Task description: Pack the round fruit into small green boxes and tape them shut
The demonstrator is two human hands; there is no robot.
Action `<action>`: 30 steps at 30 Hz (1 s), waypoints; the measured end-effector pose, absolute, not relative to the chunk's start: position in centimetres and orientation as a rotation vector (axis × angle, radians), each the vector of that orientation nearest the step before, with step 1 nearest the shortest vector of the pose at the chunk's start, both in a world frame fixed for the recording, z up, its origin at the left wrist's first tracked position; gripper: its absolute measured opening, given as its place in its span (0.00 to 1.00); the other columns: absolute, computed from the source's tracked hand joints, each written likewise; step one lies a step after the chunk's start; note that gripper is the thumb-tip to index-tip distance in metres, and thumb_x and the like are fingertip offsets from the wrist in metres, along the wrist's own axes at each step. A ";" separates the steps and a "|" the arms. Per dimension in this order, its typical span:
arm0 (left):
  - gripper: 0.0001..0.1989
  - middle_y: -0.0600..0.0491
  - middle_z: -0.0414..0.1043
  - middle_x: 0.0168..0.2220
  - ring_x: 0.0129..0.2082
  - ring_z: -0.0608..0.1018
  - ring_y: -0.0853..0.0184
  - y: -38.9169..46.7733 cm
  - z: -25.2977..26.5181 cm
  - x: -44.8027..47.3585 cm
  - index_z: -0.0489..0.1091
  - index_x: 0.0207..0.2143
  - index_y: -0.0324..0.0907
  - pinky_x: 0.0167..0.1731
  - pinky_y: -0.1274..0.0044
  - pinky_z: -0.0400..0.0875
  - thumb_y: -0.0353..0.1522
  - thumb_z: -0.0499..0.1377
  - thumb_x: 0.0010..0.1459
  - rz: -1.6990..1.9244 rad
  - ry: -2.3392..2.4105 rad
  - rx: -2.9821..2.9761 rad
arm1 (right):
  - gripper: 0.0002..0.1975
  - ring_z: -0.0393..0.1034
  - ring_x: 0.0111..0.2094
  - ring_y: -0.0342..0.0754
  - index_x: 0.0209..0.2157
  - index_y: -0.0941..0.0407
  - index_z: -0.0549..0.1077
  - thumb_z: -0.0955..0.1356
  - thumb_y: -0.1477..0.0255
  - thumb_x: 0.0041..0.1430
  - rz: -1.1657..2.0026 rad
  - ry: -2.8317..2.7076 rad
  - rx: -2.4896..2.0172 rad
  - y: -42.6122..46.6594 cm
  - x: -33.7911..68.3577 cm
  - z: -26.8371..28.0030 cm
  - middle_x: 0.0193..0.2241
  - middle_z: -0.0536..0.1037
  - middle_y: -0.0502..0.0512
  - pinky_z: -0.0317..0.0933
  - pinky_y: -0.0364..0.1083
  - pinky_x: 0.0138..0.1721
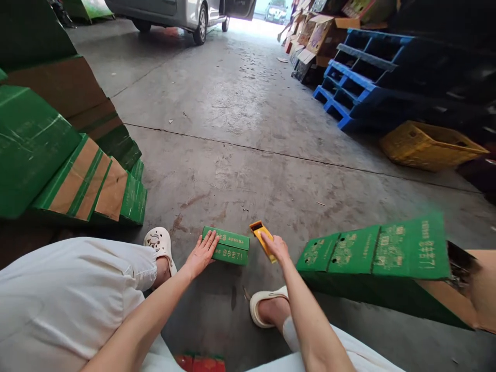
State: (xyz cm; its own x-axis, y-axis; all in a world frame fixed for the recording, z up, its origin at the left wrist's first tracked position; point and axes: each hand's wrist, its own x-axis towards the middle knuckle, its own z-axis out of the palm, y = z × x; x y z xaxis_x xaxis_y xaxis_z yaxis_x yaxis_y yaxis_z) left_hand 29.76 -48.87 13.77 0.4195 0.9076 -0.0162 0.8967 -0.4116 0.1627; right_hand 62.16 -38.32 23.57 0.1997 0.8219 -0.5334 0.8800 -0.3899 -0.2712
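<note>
Head view: a red-and-green item (205,363) lies between the person's legs, nearer than both hands and cut off by the lower edge. Beyond it, a left hand (201,253) lies flat and ungripping, fingers extended across one end of a small green box (232,248) on the concrete floor (232,170). The box's top panels meet along a seam, hiding whatever is inside. Just beside the box's other end, a right hand (278,248) closes around a flat yellow-orange implement (261,235) with a dark far end; its exact kind is hard to make out, and the fingers partly cover it.

To the right of that hand stretches green printed cardboard (372,258), crossed by dark seams; whether it is one carton or several in a row cannot be told. Its far-right end gapes, with dark, blurred contents and brown flaps running out of frame. Left of and beyond the left hand, green-and-brown cartons (116,191) stand piled, cut off at the frame's left edge.

Farther from the right hand, forward and to its right, sit a yellow crate (430,150), its inside unclear, then blue pallets (349,77) and heaped cardboard boxes (321,36). A silver vehicle (170,13), cropped at the top, stands far ahead of the left hand.
</note>
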 end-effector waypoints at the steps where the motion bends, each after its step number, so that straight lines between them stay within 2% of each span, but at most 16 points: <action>1: 0.52 0.38 0.40 0.77 0.77 0.46 0.49 -48.8 13.6 29.5 0.41 0.77 0.40 0.71 0.51 0.52 0.31 0.68 0.59 0.135 1.599 2.523 | 0.33 0.79 0.44 0.58 0.45 0.62 0.80 0.60 0.46 0.69 -1.001 1.724 2.344 -36.9 62.8 25.3 0.42 0.84 0.68 0.64 0.44 0.36; 3: 0.52 0.38 0.42 0.77 0.77 0.47 0.49 -48.6 13.4 29.2 0.42 0.77 0.42 0.71 0.50 0.53 0.31 0.68 0.59 0.184 1.572 2.525 | 0.35 0.78 0.37 0.52 0.40 0.60 0.81 0.62 0.41 0.65 -1.145 1.835 2.280 -34.4 63.2 28.9 0.36 0.84 0.60 0.61 0.42 0.31; 5: 0.51 0.38 0.44 0.76 0.76 0.49 0.49 -48.1 13.2 29.0 0.43 0.77 0.44 0.71 0.50 0.54 0.31 0.68 0.59 0.225 1.543 2.531 | 0.37 0.72 0.29 0.48 0.36 0.61 0.81 0.67 0.38 0.57 -1.416 1.961 2.137 -32.6 62.4 32.1 0.30 0.81 0.57 0.57 0.42 0.27; 9: 0.51 0.39 0.46 0.76 0.76 0.51 0.49 -46.0 13.0 29.6 0.46 0.76 0.45 0.71 0.51 0.54 0.29 0.69 0.58 0.272 1.495 2.539 | 0.37 0.64 0.25 0.44 0.31 0.60 0.78 0.71 0.35 0.49 -1.794 2.023 1.831 -32.0 57.7 34.6 0.24 0.75 0.52 0.54 0.42 0.25; 16: 0.47 0.36 0.60 0.71 0.72 0.64 0.47 -41.8 12.4 31.9 0.53 0.74 0.43 0.71 0.51 0.54 0.30 0.71 0.57 0.354 1.452 2.391 | 0.36 0.64 0.29 0.44 0.35 0.59 0.79 0.71 0.38 0.50 -1.916 2.060 1.693 -33.4 53.0 29.5 0.26 0.74 0.50 0.56 0.41 0.29; 19: 0.42 0.37 0.62 0.70 0.73 0.62 0.49 -42.4 12.7 31.0 0.57 0.72 0.42 0.72 0.53 0.54 0.30 0.69 0.58 0.476 1.420 2.328 | 0.34 0.61 0.28 0.44 0.32 0.59 0.77 0.72 0.39 0.49 -1.827 2.096 1.759 -33.2 53.6 27.4 0.24 0.71 0.49 0.53 0.42 0.28; 22: 0.32 0.41 0.62 0.71 0.74 0.60 0.51 -43.6 14.3 29.7 0.64 0.68 0.42 0.73 0.54 0.51 0.32 0.65 0.63 0.676 1.411 2.088 | 0.33 0.61 0.28 0.44 0.32 0.59 0.77 0.71 0.40 0.50 -1.834 2.062 1.751 -32.8 54.2 26.3 0.25 0.71 0.49 0.53 0.42 0.28; 24: 0.22 0.44 0.68 0.68 0.72 0.63 0.55 -43.7 15.8 29.4 0.72 0.61 0.44 0.73 0.58 0.53 0.33 0.61 0.66 0.845 1.485 1.613 | 0.33 0.63 0.29 0.44 0.36 0.59 0.78 0.71 0.40 0.51 -1.910 2.025 1.694 -32.6 54.4 26.1 0.27 0.72 0.50 0.54 0.42 0.29; 26: 0.16 0.44 0.74 0.61 0.66 0.72 0.57 -43.0 17.1 29.7 0.76 0.54 0.44 0.68 0.62 0.64 0.35 0.56 0.68 0.944 1.548 1.037 | 0.33 0.64 0.30 0.45 0.38 0.59 0.78 0.72 0.41 0.52 -1.932 2.019 1.644 -32.5 54.4 26.2 0.28 0.74 0.50 0.55 0.42 0.29; 27: 0.16 0.43 0.77 0.57 0.61 0.77 0.57 -42.3 17.6 30.0 0.77 0.52 0.43 0.63 0.63 0.71 0.37 0.54 0.70 0.951 1.557 0.816 | 0.33 0.64 0.30 0.45 0.38 0.59 0.78 0.72 0.41 0.52 -1.905 2.036 1.628 -32.5 54.4 26.2 0.28 0.74 0.50 0.55 0.42 0.29; 30: 0.25 0.38 0.82 0.44 0.42 0.85 0.56 -40.2 18.6 30.6 0.77 0.44 0.37 0.44 0.65 0.81 0.49 0.51 0.70 0.875 1.479 0.539 | 0.32 0.63 0.29 0.45 0.36 0.59 0.78 0.71 0.41 0.52 -1.760 2.138 1.595 -32.7 54.3 26.2 0.27 0.73 0.49 0.54 0.42 0.29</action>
